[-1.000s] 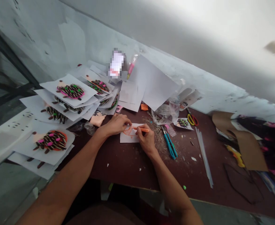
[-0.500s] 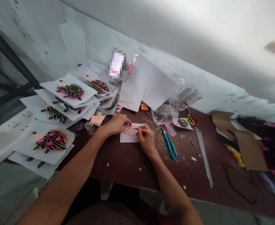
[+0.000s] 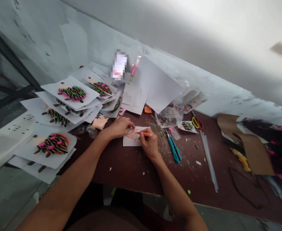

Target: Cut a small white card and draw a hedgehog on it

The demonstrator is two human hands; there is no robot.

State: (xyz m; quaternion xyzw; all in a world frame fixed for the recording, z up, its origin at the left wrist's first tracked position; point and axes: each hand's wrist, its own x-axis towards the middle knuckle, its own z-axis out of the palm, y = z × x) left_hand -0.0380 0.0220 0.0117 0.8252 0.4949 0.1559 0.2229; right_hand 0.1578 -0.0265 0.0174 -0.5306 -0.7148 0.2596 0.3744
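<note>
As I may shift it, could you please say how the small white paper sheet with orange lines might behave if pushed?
The white paper sheet looks thin, so it is probably light and floppy. It might slide over the smooth-looking reddish-brown tabletop, though the left hand at its upper edge may resist.

The paper card (image 3: pixel 132 143) looks matt, the orange marker (image 3: pixel 147 134) smooth plastic.
</note>
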